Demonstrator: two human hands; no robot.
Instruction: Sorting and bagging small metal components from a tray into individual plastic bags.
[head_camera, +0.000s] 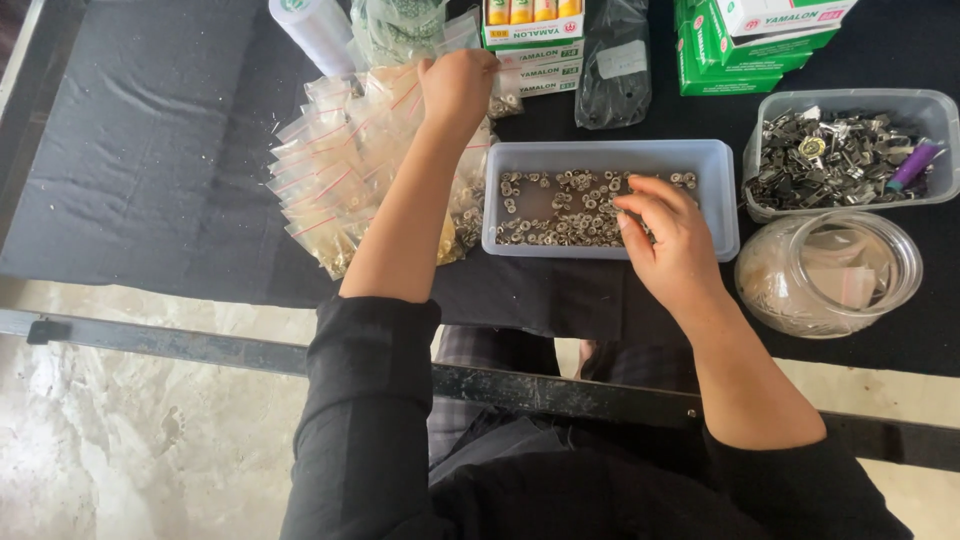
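Metal washers (565, 210) fill the tray (715, 165); right hand (665, 240) hovers, grip apart (left hand (457, 85) fisted on bags (340, 160)).

The table cover (150, 150) is black cloth, matt and slightly creased. The tray (715, 165) is translucent plastic with a smooth, frosted finish; the washers (560, 210) inside it are bright, shiny metal. The small bags (330, 170) are thin clear plastic film, glossy and wrinkled. The tub (770, 105) is clear plastic holding dull grey metal clips (830, 160). The jar (830, 275) is clear and glossy. The boxes (745, 45) are printed cardboard. The table frame (150, 345) is dark, worn metal.
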